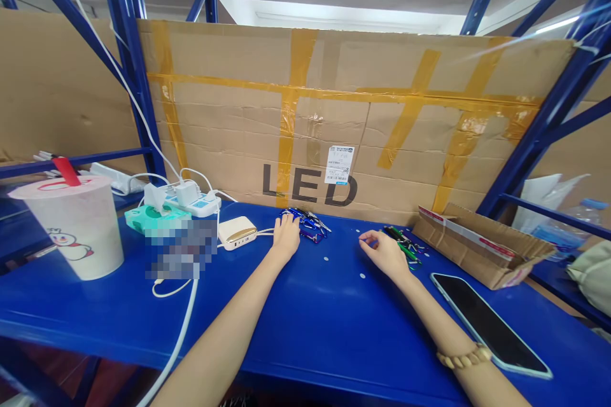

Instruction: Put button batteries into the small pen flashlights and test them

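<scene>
At mid-frame, the left hand (286, 233) lies open, fingers spread, its tips touching a heap of small blue pieces (308, 224) by the cardboard wall. The right hand (384, 252) rests apart from it, fingers curled in. Whether it pinches anything cannot be told. A heap of green and black pieces (405, 244) sits just beside it on the blue worktop (305, 324). The pieces look light, stiff and smooth, likely to roll, and are best pinched mid-length between thumb and forefinger.
</scene>
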The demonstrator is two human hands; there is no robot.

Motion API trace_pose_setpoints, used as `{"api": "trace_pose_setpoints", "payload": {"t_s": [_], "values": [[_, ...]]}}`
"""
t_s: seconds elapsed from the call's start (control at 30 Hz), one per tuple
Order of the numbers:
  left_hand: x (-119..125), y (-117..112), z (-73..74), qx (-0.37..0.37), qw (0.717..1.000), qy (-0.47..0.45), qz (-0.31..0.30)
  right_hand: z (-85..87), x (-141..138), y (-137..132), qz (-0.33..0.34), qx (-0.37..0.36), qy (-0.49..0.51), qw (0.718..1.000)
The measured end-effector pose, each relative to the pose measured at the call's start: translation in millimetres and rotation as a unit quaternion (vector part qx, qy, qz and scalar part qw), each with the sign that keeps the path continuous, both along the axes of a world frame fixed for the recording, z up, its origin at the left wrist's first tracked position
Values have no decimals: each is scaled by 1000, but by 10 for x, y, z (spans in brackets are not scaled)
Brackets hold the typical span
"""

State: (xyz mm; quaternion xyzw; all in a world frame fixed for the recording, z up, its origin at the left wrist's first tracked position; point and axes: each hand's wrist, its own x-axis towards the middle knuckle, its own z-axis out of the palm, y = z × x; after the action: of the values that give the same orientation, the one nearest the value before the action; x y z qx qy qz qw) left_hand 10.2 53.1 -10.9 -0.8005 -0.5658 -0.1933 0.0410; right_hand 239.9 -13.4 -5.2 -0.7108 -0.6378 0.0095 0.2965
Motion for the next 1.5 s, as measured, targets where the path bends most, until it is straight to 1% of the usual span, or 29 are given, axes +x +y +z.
{"api": "trace_pose_setpoints", "payload": {"t_s": [0.1,0.27,0.4,0.5,0.6,0.7,0.8,0.87,0.93,1.0,1.03,1.13,1.17,1.27,1.33,1.37,1.4,1.43,1.5], "values": [[-12,10,-9,-21,1000,2,-5,7,-3,-8,3,6,3,1000],[44,-22,71,-12,995,-51,-83,-9,-10,7,40,37,2,998],[137,-58,119,-21,979,-152,-133,-24,-62,4,134,63,-1,989],[210,-75,114,-35,958,-238,-155,-43,-136,-11,203,54,2,978],[286,-113,117,-52,926,-329,-178,-70,-222,-18,241,42,17,970],[355,-176,144,-79,872,-433,-212,-86,-308,-24,250,49,49,966],[404,-247,177,-124,816,-527,-204,-74,-384,-44,259,44,107,959],[425,-286,193,-145,786,-568,-198,-56,-420,-64,272,23,145,951],[437,-309,199,-156,767,-587,-205,-42,-439,-80,276,10,169,946],[445,-311,189,-154,765,-587,-214,-33,-443,-89,266,12,181,947],[448,-305,178,-147,773,-579,-214,-31,-442,-90,257,15,186,948],[457,-281,134,-123,807,-541,-200,-20,-437,-88,238,21,200,950],[459,-277,122,-122,814,-533,-196,-14,-436,-88,237,22,202,950],[452,-299,118,-130,823,-518,-193,10,-431,-90,236,28,195,951],[434,-334,148,-138,827,-501,-214,20,-424,-88,239,40,184,953],[420,-350,169,-147,822,-499,-230,20,-420,-85,244,45,175,953],[404,-361,192,-161,811,-505,-247,19,-417,-81,251,47,165,953],[386,-364,216,-178,793,-522,-258,15,-414,-77,257,46,154,953],[344,-341,255,-220,739,-583,-257,8,-415,-72,262,39,134,955]]}}
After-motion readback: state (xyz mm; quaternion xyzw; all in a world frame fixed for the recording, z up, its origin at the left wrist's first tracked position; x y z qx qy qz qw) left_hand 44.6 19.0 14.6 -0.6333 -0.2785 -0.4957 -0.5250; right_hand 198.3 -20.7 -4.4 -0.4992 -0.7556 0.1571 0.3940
